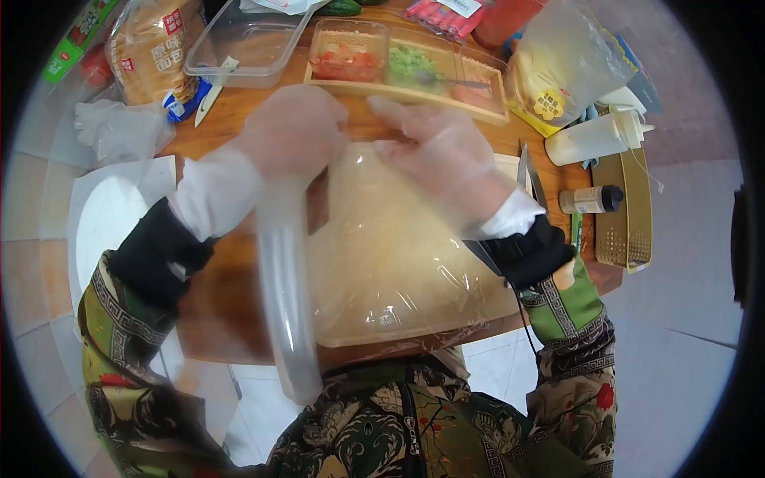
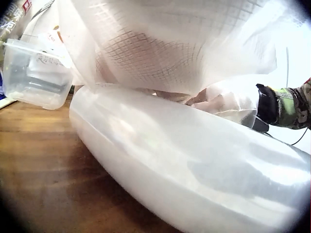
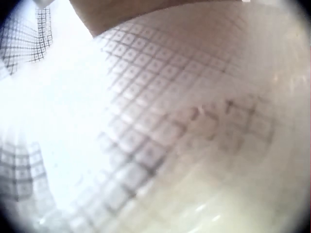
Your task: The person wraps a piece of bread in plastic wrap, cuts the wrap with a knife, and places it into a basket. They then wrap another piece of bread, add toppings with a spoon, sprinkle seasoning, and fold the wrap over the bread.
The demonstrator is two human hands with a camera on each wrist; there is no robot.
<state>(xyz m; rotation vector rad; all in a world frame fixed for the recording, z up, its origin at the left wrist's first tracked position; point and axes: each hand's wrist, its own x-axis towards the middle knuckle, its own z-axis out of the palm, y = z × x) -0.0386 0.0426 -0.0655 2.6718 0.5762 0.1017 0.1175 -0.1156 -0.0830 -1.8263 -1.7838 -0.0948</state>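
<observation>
Both hands wear thin, see-through plastic gloves. My left hand (image 1: 295, 131), blurred, is curled at the far end of a roll of plastic wrap (image 1: 287, 279). In the left wrist view the roll (image 2: 170, 160) slants across below that hand; its near end reaches past the table edge. Beside it lies a pale board (image 1: 382, 263) with clear, shiny film over it, wrinkled along the near edge. My right hand (image 1: 446, 151) is over the board's far part, fingers pointing left and the thumb at the film. Blur hides whether its fingers pinch the film.
At the back stand a clear plastic box (image 1: 247, 40), a wooden tray (image 1: 406, 92) with small food containers, and a bread bag (image 1: 159, 48). A squeeze bottle (image 1: 594, 139), a small dark-capped bottle (image 1: 590, 199) and a yellow basket (image 1: 621, 215) are at the right. A knife (image 1: 530, 171) lies beside the right hand.
</observation>
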